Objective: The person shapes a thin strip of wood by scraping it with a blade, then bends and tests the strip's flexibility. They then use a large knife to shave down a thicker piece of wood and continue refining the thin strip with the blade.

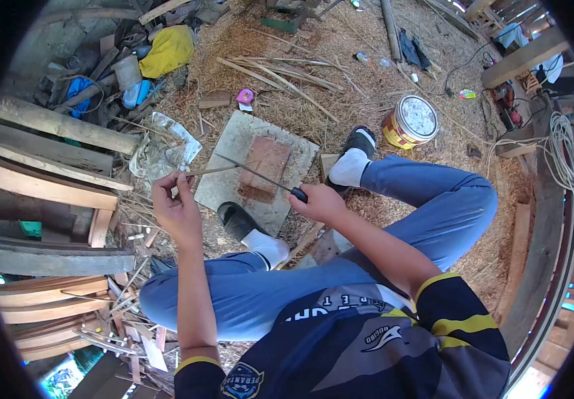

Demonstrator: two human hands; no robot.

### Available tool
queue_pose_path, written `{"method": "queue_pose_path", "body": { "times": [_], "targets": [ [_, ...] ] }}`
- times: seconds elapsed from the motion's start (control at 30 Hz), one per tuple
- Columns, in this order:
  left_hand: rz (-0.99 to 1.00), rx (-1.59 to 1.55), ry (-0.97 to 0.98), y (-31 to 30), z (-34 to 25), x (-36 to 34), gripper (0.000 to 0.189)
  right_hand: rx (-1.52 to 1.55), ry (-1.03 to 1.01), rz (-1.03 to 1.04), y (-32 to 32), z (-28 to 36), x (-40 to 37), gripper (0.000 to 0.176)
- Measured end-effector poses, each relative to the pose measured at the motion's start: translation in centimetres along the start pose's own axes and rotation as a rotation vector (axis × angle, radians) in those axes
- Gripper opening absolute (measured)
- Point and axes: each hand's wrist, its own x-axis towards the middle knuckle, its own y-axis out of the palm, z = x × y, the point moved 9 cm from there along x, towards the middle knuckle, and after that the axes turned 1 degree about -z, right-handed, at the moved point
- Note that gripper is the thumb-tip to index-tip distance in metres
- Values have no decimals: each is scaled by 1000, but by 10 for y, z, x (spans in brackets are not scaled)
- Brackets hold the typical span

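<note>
My left hand (177,203) pinches one end of a thin wooden strip (214,171), which points right over a pale board. My right hand (320,203) is wrapped round the black handle of a thin, dark blade-like tool (254,174). The tool slants up and left, and its shaft crosses the strip near the strip's free end. Below them, a reddish block (267,159) lies on the pale square board (227,143) on the ground between my feet.
Loose wooden strips (287,76) and a pink tape measure (245,98) lie beyond the board. A lidded bucket (412,122) stands to the right. Stacked timber (54,179) and a yellow cloth (168,52) are at left, coiled rope (562,149) at right.
</note>
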Motion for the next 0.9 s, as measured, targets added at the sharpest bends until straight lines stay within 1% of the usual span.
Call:
{"method": "queue_pose_path", "body": {
  "times": [0.07, 0.1, 0.23, 0.27, 0.33, 0.43, 0.47, 0.57, 0.67, 0.77, 0.8, 0.87, 0.9],
  "targets": [
    [19, -17, 3, 0, -3, -1, 8, -26, 63, -7, 13, -33, 16, 60],
    [19, -23, 14, -1, -4, 0, 9, -37, 92, -17, 6, -33, 21, 60],
    [31, -20, 16, 2, -6, -1, 10, -29, 29, 3, 2, -16, 10, 62],
    [35, -13, 12, 4, -9, 0, 10, -10, 42, 6, 5, -19, 7, 62],
    [28, -27, 2, 4, -6, -1, 10, 32, 54, 1, 10, -25, 10, 63],
    [34, -33, 34, 1, -5, 1, 9, -69, 158, 9, 19, -62, 29, 64],
    [31, -42, 35, 2, -7, 1, 9, -64, 139, -20, 23, -67, 31, 63],
    [45, -27, 43, 1, -9, -2, 9, -20, 78, 0, 1, -29, 12, 61],
    [50, 3, 41, -1, -9, -6, 8, 11, -62, -12, -8, 13, 1, 58],
    [56, -14, 36, -5, -2, -9, 7, 30, -69, -53, 1, 13, 4, 57],
    [62, -33, 39, -5, -1, -9, 7, 29, -69, -62, 9, -1, 8, 58],
    [77, 1, 28, -4, -5, -8, 7, 26, 54, -31, 22, -33, 24, 59],
    [85, 17, 20, -3, -7, -8, 7, 23, 118, -15, 20, -39, 26, 59]
  ]
}}
